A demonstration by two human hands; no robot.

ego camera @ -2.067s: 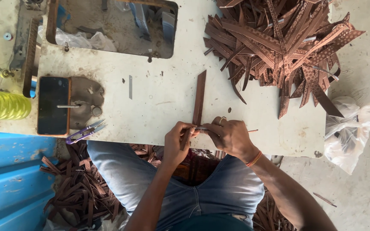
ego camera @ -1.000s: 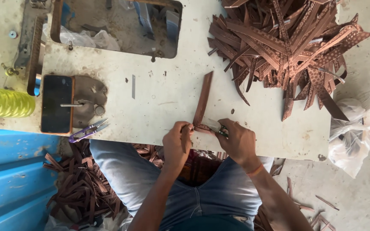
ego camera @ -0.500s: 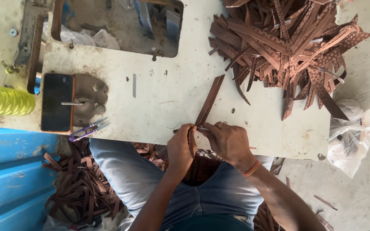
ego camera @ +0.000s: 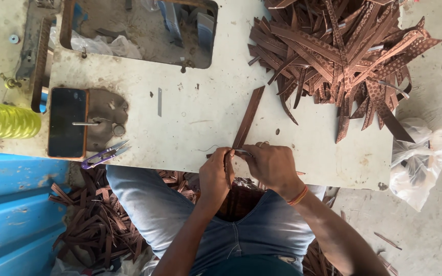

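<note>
i'm sitting at the worn white table (ego camera: 328, 153) with both hands working at its near edge. my left hand (ego camera: 216, 174) is pinching the near end of a brown leather strip (ego camera: 248, 118), fingers closed snug around it where it's folding down over the table edge. my right hand (ego camera: 269, 166) is sitting right beside it, fingers curled tight and pressing on the same end of the strip, so the two hands are practically touching. can't really tell if there's some small tool tucked in my right fingers, it's too hidden.

the strip itself is lying flat on the table, running away from me at a slight slant toward the big pile of brown strips (ego camera: 338, 56) heaped at the far right corner. it's stopping just short of that pile.

off to my left a dark phone (ego camera: 67, 122) is lying on the table, and purple thread snips (ego camera: 103, 156) are resting just beside it at the table edge. a yellow thread cone (ego camera: 3, 120) is sticking out past the phone. more strips on the floor (ego camera: 93, 225) are piling up by my left leg, and a white plastic bag (ego camera: 425, 158) is sitting on the floor off the right end of the table.
</note>
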